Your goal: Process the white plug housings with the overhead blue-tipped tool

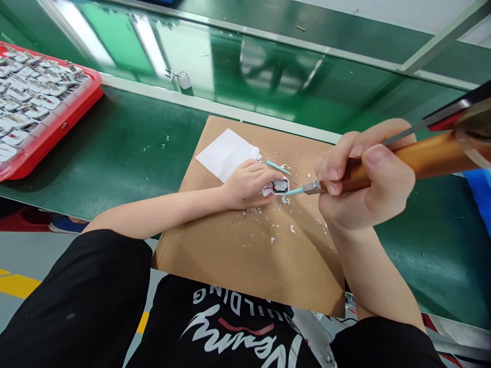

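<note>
My left hand (251,185) is closed around a small white plastic housing (285,185), held low over the brown cardboard (245,266). The housing's open end faces up and shows red and dark wires with a pale part inside. In my right hand (368,179) is an orange-handled tool (425,153) with a metal collar and a thin light blue tip (294,191). That tip is at the housing's lower right edge; contact cannot be made out for certain. A loose light blue stick (279,166) lies just beyond my left fingers, among white shavings (293,229).
White paper (228,153) lies on the cardboard at upper left. A red tray (82,105) full of white parts with metal pieces stands at far left on the green bench (141,138). One white part (183,79) sits beyond the pale rail. Something blue (479,189) is at far right.
</note>
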Tool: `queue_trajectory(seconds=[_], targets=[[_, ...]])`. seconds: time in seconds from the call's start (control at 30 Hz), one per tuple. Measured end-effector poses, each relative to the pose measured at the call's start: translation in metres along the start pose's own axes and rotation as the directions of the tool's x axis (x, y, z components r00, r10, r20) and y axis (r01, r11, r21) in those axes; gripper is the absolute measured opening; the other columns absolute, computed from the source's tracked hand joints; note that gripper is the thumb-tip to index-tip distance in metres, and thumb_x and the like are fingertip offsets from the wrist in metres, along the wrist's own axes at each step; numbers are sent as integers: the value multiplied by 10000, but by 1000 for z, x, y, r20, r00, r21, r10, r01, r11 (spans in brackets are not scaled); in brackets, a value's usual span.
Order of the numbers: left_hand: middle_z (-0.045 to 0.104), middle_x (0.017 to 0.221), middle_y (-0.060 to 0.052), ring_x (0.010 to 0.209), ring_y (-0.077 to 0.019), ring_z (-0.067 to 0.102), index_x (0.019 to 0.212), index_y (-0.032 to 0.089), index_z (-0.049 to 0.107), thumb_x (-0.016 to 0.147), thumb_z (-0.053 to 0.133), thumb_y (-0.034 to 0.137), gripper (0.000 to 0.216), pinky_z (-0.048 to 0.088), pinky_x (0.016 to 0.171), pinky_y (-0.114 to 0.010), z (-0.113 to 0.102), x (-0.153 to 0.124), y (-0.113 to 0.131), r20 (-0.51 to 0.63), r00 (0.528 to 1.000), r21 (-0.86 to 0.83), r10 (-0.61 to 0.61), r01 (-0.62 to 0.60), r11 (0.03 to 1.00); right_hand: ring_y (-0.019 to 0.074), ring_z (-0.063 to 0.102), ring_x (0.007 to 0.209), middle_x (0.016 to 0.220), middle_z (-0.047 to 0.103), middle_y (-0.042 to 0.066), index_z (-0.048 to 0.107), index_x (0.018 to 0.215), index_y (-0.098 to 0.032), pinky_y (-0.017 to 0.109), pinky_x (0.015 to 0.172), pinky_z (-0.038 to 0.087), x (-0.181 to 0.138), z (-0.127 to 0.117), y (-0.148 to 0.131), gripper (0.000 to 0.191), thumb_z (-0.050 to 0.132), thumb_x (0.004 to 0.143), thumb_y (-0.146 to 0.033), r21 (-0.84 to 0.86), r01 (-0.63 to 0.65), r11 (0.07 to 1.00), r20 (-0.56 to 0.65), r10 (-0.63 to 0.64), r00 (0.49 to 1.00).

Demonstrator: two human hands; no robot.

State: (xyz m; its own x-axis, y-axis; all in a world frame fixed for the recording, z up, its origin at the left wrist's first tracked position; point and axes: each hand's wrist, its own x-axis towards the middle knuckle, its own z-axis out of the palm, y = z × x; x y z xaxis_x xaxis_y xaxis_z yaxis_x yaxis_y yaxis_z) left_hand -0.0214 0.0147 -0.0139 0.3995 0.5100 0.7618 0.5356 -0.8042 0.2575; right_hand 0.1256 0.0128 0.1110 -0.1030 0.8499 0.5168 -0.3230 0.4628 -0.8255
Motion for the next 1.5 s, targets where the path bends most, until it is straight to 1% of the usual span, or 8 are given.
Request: queue_trajectory(seconds=[0.13,0.3,0.53,0.7,0.87,1.07,1.27,1.5], targets=[[706,883,-26,782,-165,655,1059,193,544,766,557,169,295,485,751,-309,-5,3,-4,45,986,-62,-159,162,985,62,308,291,429,429,-66,561,614,-223,247,285,181,0,-2,0,137,615,738,-249,-8,-1,1000,20,1,1000],[696,1019,-67,899,-158,661,1133,170,552,819,571,177,315,536,785,-286,-22,16,-13,-126,950,-138,-287,270,953,100,508,408,591,592,-28,605,815,-234,254,357,326,0,-10,4,99,637,765,-314,-70,-77,995,109,85,990],[618,1049,-72,1007,-201,605,1151,218,554,830,592,149,330,538,889,-377,-61,70,-4,-317,946,27,-62,74,997,92,553,531,808,650,-8,596,979,-225,256,481,434,-2,-13,-3,210,652,777,-237,-251,-265,931,-8,272,962],[561,1034,-83,1026,-215,575,1131,236,526,845,607,180,302,553,826,-370,-74,99,6,-281,959,-13,-19,16,1000,61,492,488,961,704,32,568,1145,-218,254,461,420,-4,-9,-6,386,637,768,-261,-203,-287,936,-40,285,958],[587,1077,-62,1041,-205,591,1136,252,504,877,597,234,276,548,864,-395,-70,93,15,-202,979,-78,0,-16,997,60,470,488,794,646,-15,573,1184,-197,254,469,401,-5,-4,-5,471,646,721,-242,-140,-368,919,-111,355,928],[613,1071,-46,1057,-209,606,1120,268,539,903,576,310,224,568,855,-404,-72,85,19,-176,983,-121,-46,25,992,71,457,476,572,506,-67,629,1100,-163,271,501,399,-6,-3,-9,371,629,736,-232,-170,-417,893,-64,412,909],[633,1074,-62,1016,-223,619,1079,238,585,875,638,343,236,558,866,-423,-71,84,21,-202,979,-37,6,-14,999,75,494,503,627,543,-44,594,955,-164,238,457,377,-6,1,-13,260,642,706,-222,-212,-452,866,-91,443,892],[656,1065,-56,1001,-223,644,1120,254,593,891,623,370,259,561,858,-418,-68,81,24,-214,976,2,25,-25,1000,65,470,494,649,539,-55,571,1000,-177,225,445,367,-6,0,-14,314,615,689,-189,-167,-441,882,-59,437,897]])
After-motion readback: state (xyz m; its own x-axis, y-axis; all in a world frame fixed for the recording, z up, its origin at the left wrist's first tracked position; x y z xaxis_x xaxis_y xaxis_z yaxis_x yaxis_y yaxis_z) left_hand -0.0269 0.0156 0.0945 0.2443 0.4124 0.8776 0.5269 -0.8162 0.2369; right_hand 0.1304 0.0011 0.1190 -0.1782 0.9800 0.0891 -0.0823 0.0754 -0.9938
